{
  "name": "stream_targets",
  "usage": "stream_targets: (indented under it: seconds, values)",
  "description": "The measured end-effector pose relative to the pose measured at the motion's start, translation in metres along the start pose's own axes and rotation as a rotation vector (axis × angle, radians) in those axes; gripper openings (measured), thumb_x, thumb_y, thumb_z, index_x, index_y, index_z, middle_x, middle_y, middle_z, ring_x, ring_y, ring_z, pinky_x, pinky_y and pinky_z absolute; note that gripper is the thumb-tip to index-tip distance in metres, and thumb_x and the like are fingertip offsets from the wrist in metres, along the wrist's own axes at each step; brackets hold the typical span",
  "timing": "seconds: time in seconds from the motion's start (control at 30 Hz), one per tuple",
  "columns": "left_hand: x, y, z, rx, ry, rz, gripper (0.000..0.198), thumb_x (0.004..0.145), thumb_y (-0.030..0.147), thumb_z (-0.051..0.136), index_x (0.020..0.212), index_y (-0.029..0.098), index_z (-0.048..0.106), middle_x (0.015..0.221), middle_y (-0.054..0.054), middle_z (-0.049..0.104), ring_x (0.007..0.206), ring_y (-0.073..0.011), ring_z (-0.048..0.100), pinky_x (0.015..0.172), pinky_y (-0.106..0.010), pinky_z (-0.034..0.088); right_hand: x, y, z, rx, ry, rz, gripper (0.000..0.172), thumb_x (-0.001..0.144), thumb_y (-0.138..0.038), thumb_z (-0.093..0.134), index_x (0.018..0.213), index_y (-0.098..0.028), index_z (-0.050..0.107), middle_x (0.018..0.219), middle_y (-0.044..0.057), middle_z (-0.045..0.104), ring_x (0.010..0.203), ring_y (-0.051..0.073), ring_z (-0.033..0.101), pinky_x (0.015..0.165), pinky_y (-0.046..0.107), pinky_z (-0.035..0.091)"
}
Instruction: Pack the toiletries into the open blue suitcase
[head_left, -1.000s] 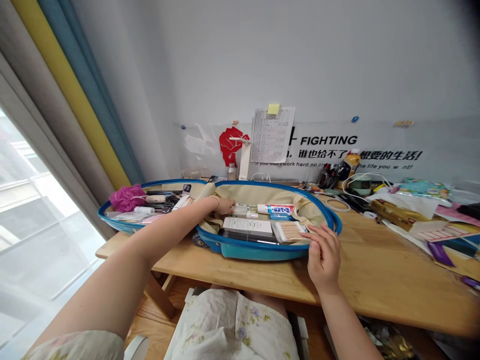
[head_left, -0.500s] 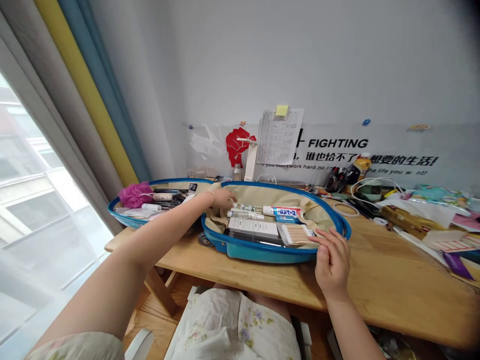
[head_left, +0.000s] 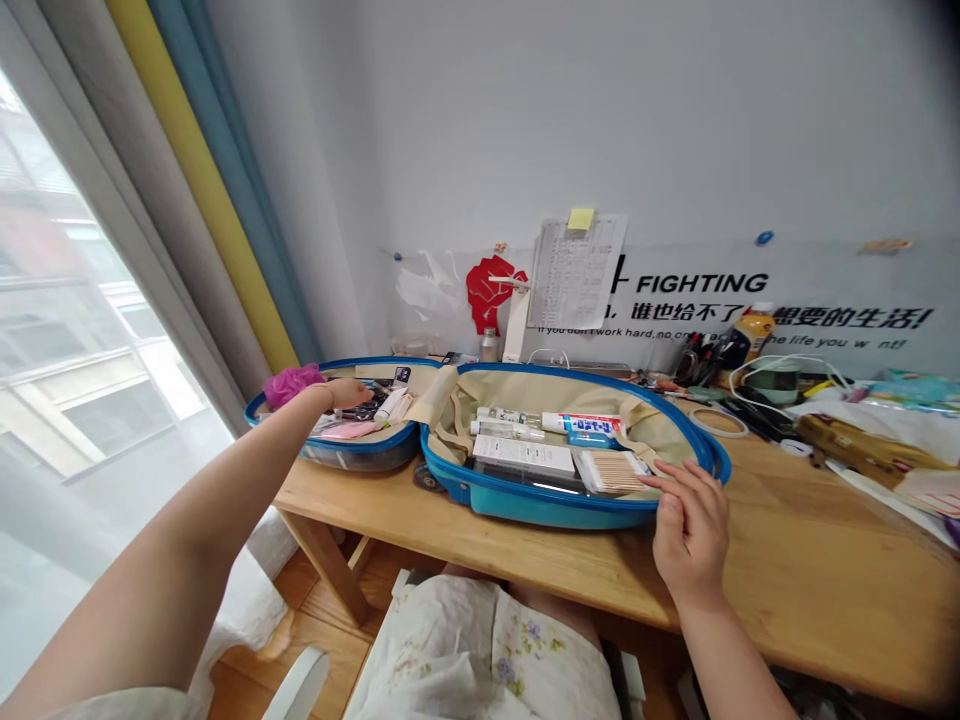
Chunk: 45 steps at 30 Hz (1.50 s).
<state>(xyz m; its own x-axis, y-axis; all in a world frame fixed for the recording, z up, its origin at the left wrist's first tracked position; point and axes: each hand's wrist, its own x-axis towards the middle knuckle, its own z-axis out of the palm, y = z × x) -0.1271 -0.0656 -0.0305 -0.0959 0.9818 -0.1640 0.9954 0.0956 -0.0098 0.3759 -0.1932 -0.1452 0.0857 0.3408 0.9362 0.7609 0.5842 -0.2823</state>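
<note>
A blue suitcase (head_left: 551,512) lies spread open on the wooden table, its two beige-lined halves side by side. My left hand (head_left: 351,393) is over the left half, among small toiletries and beside a magenta bath puff (head_left: 294,384); its fingers are too small and blurred to read. At the right half's front rim is my right hand (head_left: 694,520), fingers stretched out, the tips by a pack of cotton swabs (head_left: 616,472). That half also holds a white box (head_left: 523,453), a toothpaste tube (head_left: 581,424), a blue item (head_left: 591,440) and clear tubes (head_left: 507,430).
On the table's right side are a tape roll (head_left: 718,422), a brown pouch (head_left: 847,445), cables and pens. An orange-capped bottle (head_left: 752,332) stands near the wall. Curtains (head_left: 217,220) hang at the left by the window. A white chair armrest (head_left: 298,684) is below.
My left hand has moved left from the right half of the suitcase to the left half. My right hand stays at the rim. The view has shifted slightly left.
</note>
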Motion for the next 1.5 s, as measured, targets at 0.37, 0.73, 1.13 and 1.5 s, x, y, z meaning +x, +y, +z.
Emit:
stream_targets:
  seconds: [0.37,0.73,1.13,1.5]
  values:
    - [0.011,0.034,0.019,-0.116,-0.165,-0.118,0.054,0.07,0.066,0.058,0.081,0.015,0.068,0.067,-0.011,0.065,0.058,-0.0217,0.06,0.051,-0.03,0.048,-0.001,0.0,-0.001,-0.006,-0.013,0.003,0.029,0.094,-0.028,0.039,0.089,-0.021,0.067,0.101,0.009,0.067,0.116,0.027,0.054,0.1,0.052,0.04]
    - [-0.008,0.088,-0.036,-0.12,0.228,0.192,0.052,0.095,0.048,0.029,0.124,0.013,0.053,0.113,-0.011,0.067,0.097,-0.0228,0.064,0.082,-0.03,0.05,-0.001,0.0,0.0,0.003,-0.005,0.022,0.03,0.094,-0.029,0.039,0.089,-0.021,0.068,0.101,0.009,0.068,0.115,0.027,0.055,0.101,0.053,0.04]
    - [0.014,0.208,0.012,0.18,-0.035,0.544,0.031,0.091,0.036,0.06,0.114,0.015,0.061,0.12,-0.011,0.062,0.108,-0.0231,0.06,0.095,-0.046,0.048,-0.003,0.001,-0.003,0.007,-0.036,0.025,0.027,0.093,-0.026,0.041,0.093,-0.022,0.067,0.105,0.008,0.067,0.119,0.027,0.052,0.102,0.053,0.039]
    - [0.021,0.2,0.02,0.159,-0.119,0.625,0.045,0.079,0.025,0.056,0.123,0.029,0.064,0.12,-0.003,0.069,0.108,-0.0218,0.063,0.094,-0.029,0.047,-0.003,0.001,-0.002,-0.001,-0.027,0.015,0.028,0.093,-0.027,0.04,0.092,-0.022,0.068,0.104,0.009,0.067,0.119,0.027,0.053,0.102,0.054,0.04]
